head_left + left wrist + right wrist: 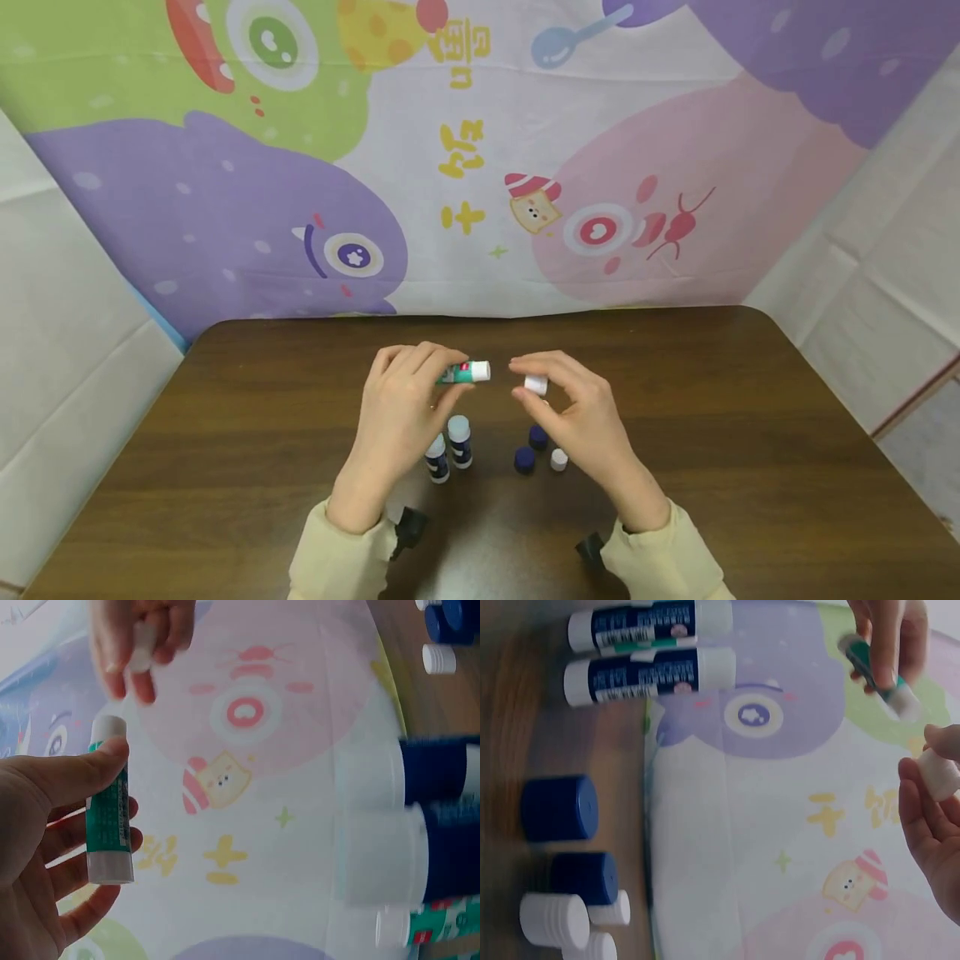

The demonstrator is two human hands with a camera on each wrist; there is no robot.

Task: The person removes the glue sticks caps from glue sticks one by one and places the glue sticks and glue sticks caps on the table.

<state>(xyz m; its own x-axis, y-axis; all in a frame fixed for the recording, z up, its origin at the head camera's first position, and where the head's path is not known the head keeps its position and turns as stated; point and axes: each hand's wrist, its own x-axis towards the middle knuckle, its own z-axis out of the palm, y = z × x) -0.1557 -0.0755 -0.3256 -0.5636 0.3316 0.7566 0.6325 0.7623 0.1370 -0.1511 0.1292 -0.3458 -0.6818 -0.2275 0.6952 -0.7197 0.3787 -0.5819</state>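
My left hand [397, 408] holds a green glue stick [459, 373] sideways above the table, its bare white end pointing right. In the left wrist view the thumb lies along that glue stick [107, 802] and the fingers are behind it. Across a small gap, my right hand [581, 417] pinches a white cap [536, 384] between thumb and fingers. The right wrist view shows this cap [939, 774] near the fingertips, apart from the glue stick. Below the left hand, two navy glue sticks [461, 443] with white tops stand upright on the table.
Navy caps [525, 459] and white caps [558, 459] sit on the brown table [712, 433] below my right hand. Another green glue stick [446, 926] stands beside the navy ones, mostly hidden in the head view. A cartoon-printed cloth [465, 275] hangs behind the table.
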